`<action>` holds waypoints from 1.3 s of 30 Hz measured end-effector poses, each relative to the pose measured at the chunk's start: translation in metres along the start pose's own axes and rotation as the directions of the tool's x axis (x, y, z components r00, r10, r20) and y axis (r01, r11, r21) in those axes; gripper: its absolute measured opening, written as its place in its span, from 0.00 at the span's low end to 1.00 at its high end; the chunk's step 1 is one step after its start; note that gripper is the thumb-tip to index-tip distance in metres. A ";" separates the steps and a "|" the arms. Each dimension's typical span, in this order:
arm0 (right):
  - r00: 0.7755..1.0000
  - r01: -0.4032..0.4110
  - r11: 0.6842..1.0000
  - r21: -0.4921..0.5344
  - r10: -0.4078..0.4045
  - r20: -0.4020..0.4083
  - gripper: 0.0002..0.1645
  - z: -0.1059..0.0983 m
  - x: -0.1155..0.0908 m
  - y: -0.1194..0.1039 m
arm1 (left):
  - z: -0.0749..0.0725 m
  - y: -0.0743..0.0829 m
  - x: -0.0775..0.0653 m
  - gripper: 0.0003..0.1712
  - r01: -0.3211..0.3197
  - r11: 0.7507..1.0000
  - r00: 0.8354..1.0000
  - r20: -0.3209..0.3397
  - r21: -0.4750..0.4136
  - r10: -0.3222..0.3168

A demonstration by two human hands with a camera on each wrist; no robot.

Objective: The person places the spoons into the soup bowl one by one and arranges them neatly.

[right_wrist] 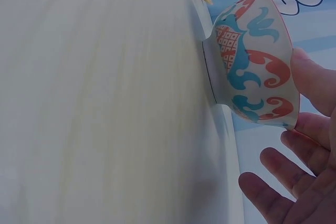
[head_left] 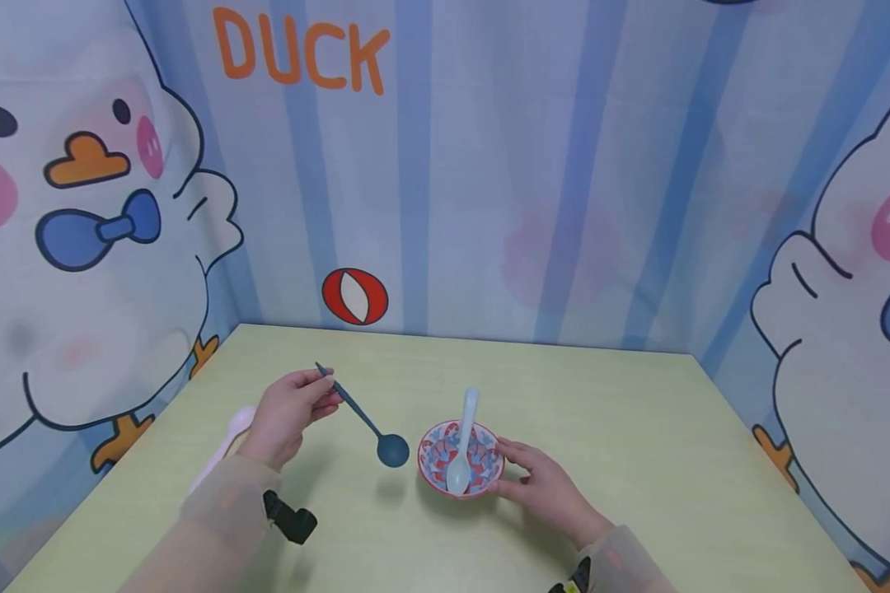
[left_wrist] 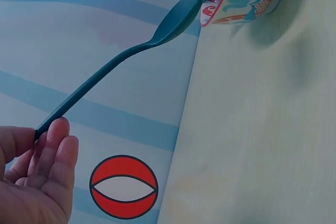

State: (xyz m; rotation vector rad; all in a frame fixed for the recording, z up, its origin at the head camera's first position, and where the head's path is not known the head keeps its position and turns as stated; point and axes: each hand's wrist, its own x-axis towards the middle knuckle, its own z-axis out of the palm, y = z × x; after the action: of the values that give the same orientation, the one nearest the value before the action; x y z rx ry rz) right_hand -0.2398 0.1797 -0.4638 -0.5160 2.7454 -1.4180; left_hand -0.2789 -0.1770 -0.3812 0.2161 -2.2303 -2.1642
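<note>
My left hand (head_left: 289,412) pinches the handle end of a dark teal spoon (head_left: 393,450) between thumb and fingers. The spoon hangs above the table, its round head low and just left of a small bowl (head_left: 424,461). This bowl has a red rim and a red-and-blue pattern. A pale, whitish spoon (head_left: 470,403) leans inside it, handle sticking up past the far rim. At the bowl's right side, my right hand (head_left: 545,490) holds the rim with thumb and forefinger, while its other fingers (right_wrist: 262,198) spread loosely below in the right wrist view.
On the table's left side lies a lilac spoon (head_left: 241,420), partly hidden by my left forearm, with a tan strip beside it. The pale yellow table (head_left: 601,403) meets a printed duck curtain (head_left: 475,165) at its back and sides.
</note>
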 end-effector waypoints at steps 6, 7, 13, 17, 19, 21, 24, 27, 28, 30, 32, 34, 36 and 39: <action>1.000 -0.005 1.000 -0.003 0.005 0.004 0.38 0.000 0.000 -0.001 | 0.015 0.006 0.006 0.20 -0.010 1.000 1.000 0.025 0.005 0.010; 1.000 -0.002 1.000 -0.005 0.002 0.003 0.38 0.000 0.000 -0.001 | 0.017 0.006 0.007 0.20 -0.012 1.000 0.999 0.030 0.005 0.012; 1.000 0.005 1.000 -0.006 -0.005 0.004 0.38 0.000 0.000 -0.003 | 0.032 0.010 0.010 0.19 -0.022 1.000 0.998 0.056 0.015 0.021; 1.000 0.002 1.000 -0.011 -0.002 0.008 0.38 -0.001 0.000 -0.003 | 0.042 0.011 0.013 0.18 -0.035 0.999 0.997 0.073 0.024 0.033; 1.000 -0.001 1.000 -0.009 0.001 0.009 0.38 0.000 0.001 -0.002 | 0.047 0.011 0.014 0.17 -0.042 0.999 0.996 0.084 0.024 0.040; 1.000 -0.001 1.000 -0.008 0.001 0.009 0.37 0.000 0.001 -0.002 | 0.052 0.011 0.015 0.17 -0.050 0.998 0.994 0.098 0.028 0.047; 1.000 0.002 1.000 -0.004 -0.002 0.007 0.37 0.001 0.002 -0.001 | 0.058 0.011 0.016 0.16 -0.060 0.998 0.992 0.112 0.034 0.056; 1.000 0.001 1.000 -0.001 -0.001 0.004 0.37 0.000 0.001 -0.001 | 0.064 0.011 0.018 0.16 -0.063 0.997 0.990 0.125 0.043 0.057; 1.000 0.001 1.000 -0.001 -0.001 0.004 0.37 0.000 0.001 0.000 | 0.066 0.011 0.018 0.16 -0.064 0.997 0.990 0.126 0.048 0.057; 1.000 0.002 1.000 0.000 -0.002 0.004 0.37 0.000 0.001 0.000 | 0.069 0.011 0.019 0.16 -0.061 0.997 0.990 0.129 0.055 0.053; 1.000 -0.002 1.000 0.002 0.002 0.004 0.37 0.000 0.001 0.000 | 0.072 0.010 0.020 0.15 -0.059 0.996 0.990 0.130 0.064 0.051; 1.000 0.000 1.000 0.000 0.000 0.005 0.37 0.000 0.001 0.000 | 0.076 0.009 0.022 0.15 -0.057 0.995 0.990 0.130 0.079 0.047; 1.000 0.000 1.000 -0.004 0.000 0.006 0.37 0.000 0.001 0.000 | 0.079 0.007 0.023 0.14 -0.050 0.994 0.991 0.130 0.095 0.038; 1.000 0.001 1.000 -0.005 -0.001 0.005 0.37 0.000 0.002 0.000 | 0.085 0.005 0.023 0.13 -0.047 0.991 0.991 0.133 0.122 0.030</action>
State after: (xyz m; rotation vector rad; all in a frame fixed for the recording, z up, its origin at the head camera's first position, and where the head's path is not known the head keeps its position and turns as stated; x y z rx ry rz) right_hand -0.2412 0.1791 -0.4632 -0.5204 2.7459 -1.4085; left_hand -0.3113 -0.0955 -0.3808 0.0340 -2.4209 -2.0781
